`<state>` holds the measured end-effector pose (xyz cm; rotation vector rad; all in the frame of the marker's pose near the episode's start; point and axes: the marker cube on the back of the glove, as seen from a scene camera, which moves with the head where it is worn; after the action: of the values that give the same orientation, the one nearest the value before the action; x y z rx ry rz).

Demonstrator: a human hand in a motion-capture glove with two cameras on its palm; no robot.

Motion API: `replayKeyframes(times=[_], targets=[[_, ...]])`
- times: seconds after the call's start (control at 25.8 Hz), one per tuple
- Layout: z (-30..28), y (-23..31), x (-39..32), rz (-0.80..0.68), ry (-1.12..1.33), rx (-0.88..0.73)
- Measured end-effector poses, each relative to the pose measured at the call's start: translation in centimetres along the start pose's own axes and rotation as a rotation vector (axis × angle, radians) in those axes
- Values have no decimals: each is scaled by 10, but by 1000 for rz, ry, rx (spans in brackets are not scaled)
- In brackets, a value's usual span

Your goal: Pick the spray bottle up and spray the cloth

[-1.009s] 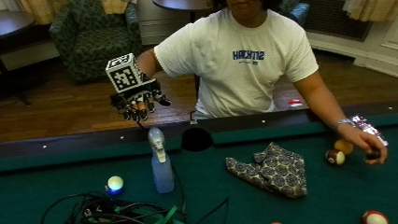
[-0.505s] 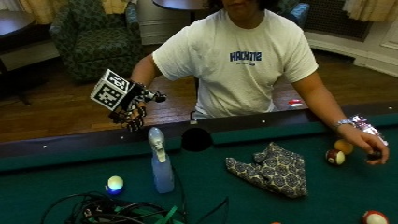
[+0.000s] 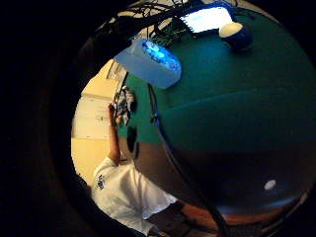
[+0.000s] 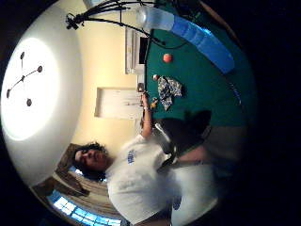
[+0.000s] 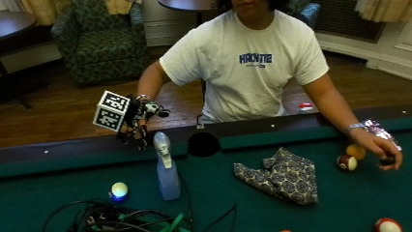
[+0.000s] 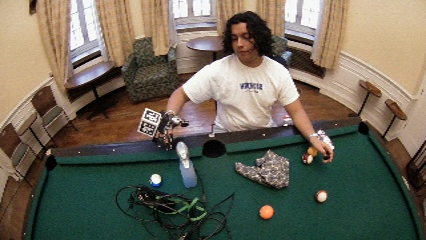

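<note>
Blue spray bottle stands just beside the hand.

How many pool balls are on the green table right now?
5: a white-and-blue ball beside the spray bottle, two balls at the bare hand, an orange ball, a red-striped ball. Cables might hide more.

Black-gloved right hand raised with bent elbow, fingers hanging loosely downward and holding nothing, bare left hand stretched out low to the side, fingers curled
</note>
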<state>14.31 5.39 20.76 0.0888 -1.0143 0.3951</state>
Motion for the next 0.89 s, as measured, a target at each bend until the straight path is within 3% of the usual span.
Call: replayKeyframes(times=[0.39, 0.89], targets=[[-2, -23, 18, 78, -101, 238], [-6, -27, 16, 13, -185, 296]])
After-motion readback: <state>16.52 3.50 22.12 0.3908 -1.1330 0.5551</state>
